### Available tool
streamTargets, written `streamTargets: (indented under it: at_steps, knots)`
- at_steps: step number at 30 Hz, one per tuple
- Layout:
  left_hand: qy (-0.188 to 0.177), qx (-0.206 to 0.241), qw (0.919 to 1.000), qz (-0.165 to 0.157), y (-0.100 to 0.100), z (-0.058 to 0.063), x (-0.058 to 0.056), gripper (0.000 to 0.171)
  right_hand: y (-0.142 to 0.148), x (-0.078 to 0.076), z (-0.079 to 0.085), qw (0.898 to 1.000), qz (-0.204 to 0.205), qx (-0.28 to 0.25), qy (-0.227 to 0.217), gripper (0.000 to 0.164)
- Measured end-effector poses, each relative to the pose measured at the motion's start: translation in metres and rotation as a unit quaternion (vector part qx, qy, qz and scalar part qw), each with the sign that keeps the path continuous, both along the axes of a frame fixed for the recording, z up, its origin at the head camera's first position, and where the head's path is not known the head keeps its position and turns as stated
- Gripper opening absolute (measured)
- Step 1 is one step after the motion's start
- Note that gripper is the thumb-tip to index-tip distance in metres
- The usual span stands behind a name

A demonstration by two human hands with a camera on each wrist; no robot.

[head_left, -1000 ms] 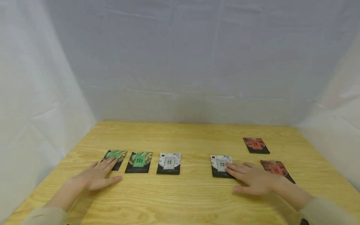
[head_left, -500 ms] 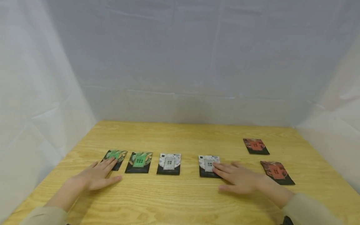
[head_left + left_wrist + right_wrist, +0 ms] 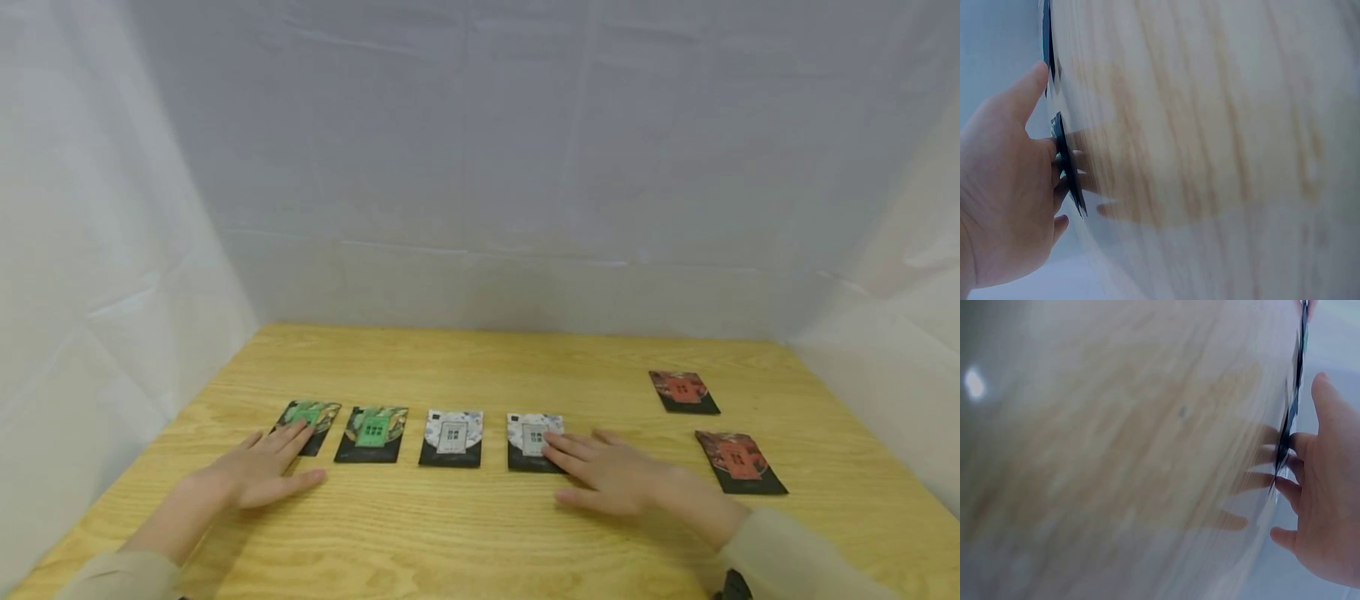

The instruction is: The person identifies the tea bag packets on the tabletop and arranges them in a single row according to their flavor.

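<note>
Flat on the table lies a row of packets. At its left end, the fingertips of my left hand [image 3: 258,471] rest on a green-and-black packet [image 3: 324,417], partly covering it; the thumb is spread to the side. Beside it sits a second green-and-black packet [image 3: 372,435], then a white-and-black packet [image 3: 452,437]. My right hand [image 3: 615,475] has its straight fingers on another white-and-black packet [image 3: 525,442], hiding its lower right corner. In the right wrist view that packet [image 3: 1284,440] shows edge-on under the fingertips; the left wrist view shows the left packet [image 3: 1067,165] likewise.
Two red-and-black packets lie at the right: one farther back [image 3: 684,392], one nearer [image 3: 741,462], close to my right forearm. The wooden table [image 3: 420,542] is bounded by a white cloth [image 3: 480,283] behind and at both sides.
My right hand has slid the white-and-black packet leftward along the table, close to the other white-and-black one. The nearer red-and-black packet is now uncovered. My left hand has stayed still.
</note>
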State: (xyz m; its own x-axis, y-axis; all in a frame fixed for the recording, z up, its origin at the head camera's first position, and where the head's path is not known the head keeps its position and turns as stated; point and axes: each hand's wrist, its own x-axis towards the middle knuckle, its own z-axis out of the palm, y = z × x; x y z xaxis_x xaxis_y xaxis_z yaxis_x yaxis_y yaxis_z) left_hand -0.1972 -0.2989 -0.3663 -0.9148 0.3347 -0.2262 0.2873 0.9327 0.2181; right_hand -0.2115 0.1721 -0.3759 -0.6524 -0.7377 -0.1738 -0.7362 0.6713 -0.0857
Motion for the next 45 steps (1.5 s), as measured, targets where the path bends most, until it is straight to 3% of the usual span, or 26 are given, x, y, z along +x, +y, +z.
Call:
streamTargets:
  at_steps: [11, 18, 25, 33, 45]
  knots:
    - [0.007, -0.002, 1.0, -0.005, 0.001, 0.003, -0.001, 0.085, -0.002, -0.004, -0.001, 1.0, -0.002, 0.007, 0.0, 0.07]
    - [0.012, -0.005, 0.9999, -0.006, 0.002, 0.003, -0.001, 0.085, 0.008, -0.002, 0.004, 1.0, -0.002, -0.027, 0.007, 0.069]
    - [0.013, -0.009, 0.9999, -0.006, 0.002, 0.003, -0.001, 0.084, 0.032, -0.005, 0.001, 0.998, -0.009, -0.055, 0.009, 0.069]
    - [0.008, -0.01, 0.9999, -0.01, 0.002, 0.003, 0.0, 0.083, 0.066, -0.004, 0.006, 0.995, -0.05, -0.081, -0.011, 0.067]
    - [0.014, -0.008, 0.9998, -0.014, 0.0, 0.002, 0.001, 0.083, 0.126, 0.011, 0.004, 0.987, -0.107, -0.116, 0.037, 0.061]
